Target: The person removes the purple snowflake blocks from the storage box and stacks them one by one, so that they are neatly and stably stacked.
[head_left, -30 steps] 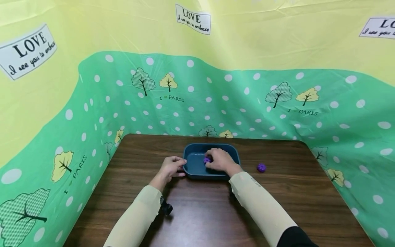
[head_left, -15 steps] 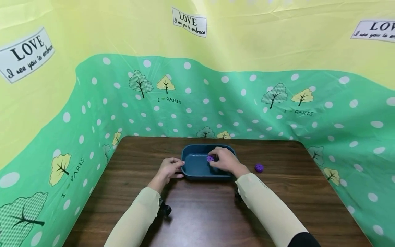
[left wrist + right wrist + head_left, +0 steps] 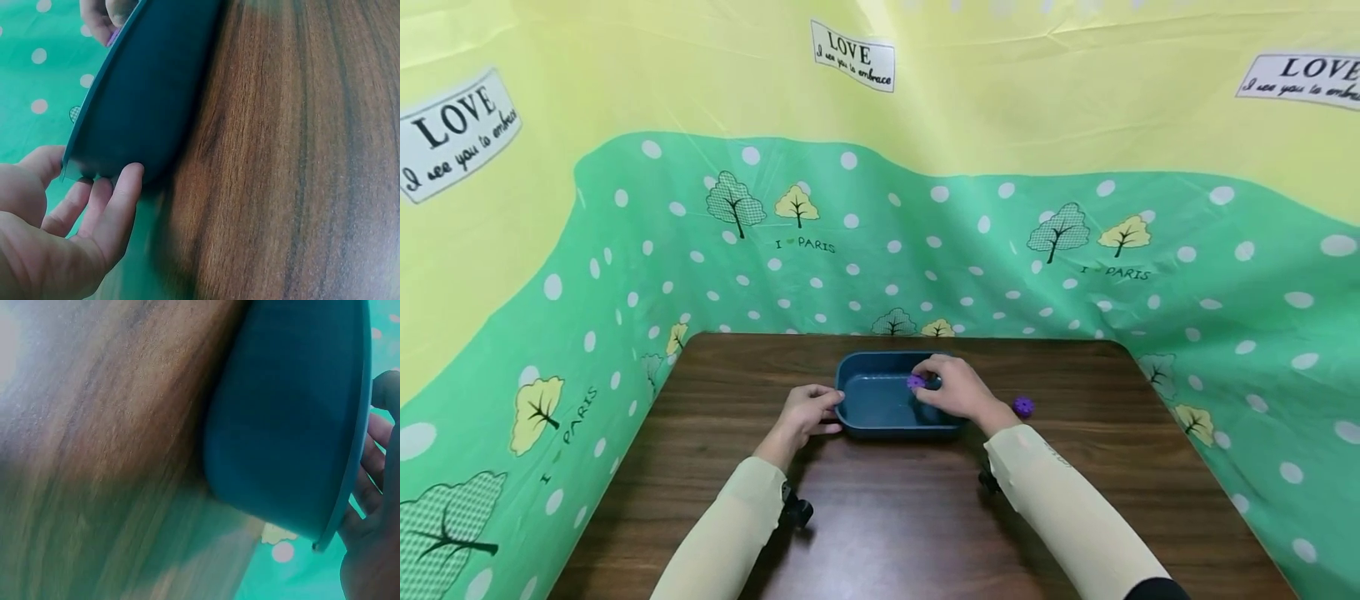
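Note:
A dark blue rectangular tub (image 3: 880,432) with rounded corners stands on the table. My left hand (image 3: 801,414) holds its left end, with the thumb (image 3: 45,164) at the rim and the fingers against the outer wall in the left wrist view. Over the tub's right half, my right hand (image 3: 957,390) pinches a small purple round piece (image 3: 915,382) with a notched edge. Only a sliver of that piece shows in the left wrist view, past the rim. A similar purple piece with dark holes (image 3: 1022,407) lies on the table, right of the tub.
The brown wood-grain table (image 3: 880,517) has rounded far corners. A green and yellow printed cloth (image 3: 820,275) hangs behind it and along both sides. A black wrist camera (image 3: 799,512) sits under the left forearm, close to the tabletop.
My right hand has drawn back to the right over the tub, still pinching the purple piece. My left hand keeps its place at the tub's left end. The head view has shifted slightly.

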Action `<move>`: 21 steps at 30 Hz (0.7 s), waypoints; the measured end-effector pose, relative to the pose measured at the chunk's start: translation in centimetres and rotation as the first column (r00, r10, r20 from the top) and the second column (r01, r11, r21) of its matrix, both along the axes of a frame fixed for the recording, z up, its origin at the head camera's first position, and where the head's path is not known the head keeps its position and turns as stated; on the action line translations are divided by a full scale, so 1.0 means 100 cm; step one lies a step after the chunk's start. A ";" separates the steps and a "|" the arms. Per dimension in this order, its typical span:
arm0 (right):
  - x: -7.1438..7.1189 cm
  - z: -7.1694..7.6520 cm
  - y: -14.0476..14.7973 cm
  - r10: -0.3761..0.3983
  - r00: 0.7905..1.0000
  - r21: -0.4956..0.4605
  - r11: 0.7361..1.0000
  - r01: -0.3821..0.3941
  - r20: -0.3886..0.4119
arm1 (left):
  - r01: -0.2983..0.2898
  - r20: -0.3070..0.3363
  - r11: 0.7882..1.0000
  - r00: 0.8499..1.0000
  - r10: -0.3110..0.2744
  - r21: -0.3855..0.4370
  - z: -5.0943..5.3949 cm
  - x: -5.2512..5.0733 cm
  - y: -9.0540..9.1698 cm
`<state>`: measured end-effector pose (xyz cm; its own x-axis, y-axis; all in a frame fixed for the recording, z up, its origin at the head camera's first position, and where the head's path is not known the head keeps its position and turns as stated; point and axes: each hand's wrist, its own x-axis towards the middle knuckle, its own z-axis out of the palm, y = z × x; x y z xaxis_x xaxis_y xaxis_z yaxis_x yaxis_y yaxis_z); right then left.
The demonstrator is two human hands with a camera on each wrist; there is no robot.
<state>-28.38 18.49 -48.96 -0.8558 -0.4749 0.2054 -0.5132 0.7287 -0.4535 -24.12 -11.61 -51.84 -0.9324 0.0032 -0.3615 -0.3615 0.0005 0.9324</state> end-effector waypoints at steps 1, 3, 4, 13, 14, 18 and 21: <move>0.001 0.001 0.001 0.001 1.000 -0.007 1.000 -0.001 -0.001 | -0.001 0.001 1.000 1.000 0.001 0.001 0.000 0.000 0.000; 0.002 0.003 0.003 0.000 1.000 -0.011 1.000 0.000 -0.002 | -0.003 0.005 1.000 1.000 0.003 0.002 0.001 0.000 0.000; 0.002 0.003 0.005 -0.001 1.000 -0.013 1.000 0.001 -0.004 | -0.001 0.004 1.000 1.000 0.001 0.001 0.001 0.000 0.000; 0.005 0.007 0.020 -0.015 1.000 -0.042 0.999 0.014 -0.020 | 0.003 0.021 1.000 1.000 -0.003 0.002 0.002 0.000 -0.001; 0.005 0.007 0.022 -0.019 1.000 -0.047 0.999 0.018 -0.021 | 0.005 0.021 1.000 1.000 -0.005 0.002 0.002 0.000 -0.001; 0.006 0.008 0.027 -0.028 0.999 -0.054 0.998 0.027 -0.019 | 0.007 0.022 1.000 1.000 -0.007 0.005 0.002 0.001 -0.001; 0.007 0.009 0.032 -0.035 0.999 -0.060 0.998 0.034 -0.011 | 0.007 0.024 1.000 1.000 -0.007 0.005 0.002 0.000 -0.001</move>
<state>-27.64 21.67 -48.08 -0.8686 -0.4319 0.2429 -0.4942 0.7179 -0.4904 -24.11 -11.74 -51.63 -0.9235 0.0120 -0.3834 -0.3834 -0.0017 0.9236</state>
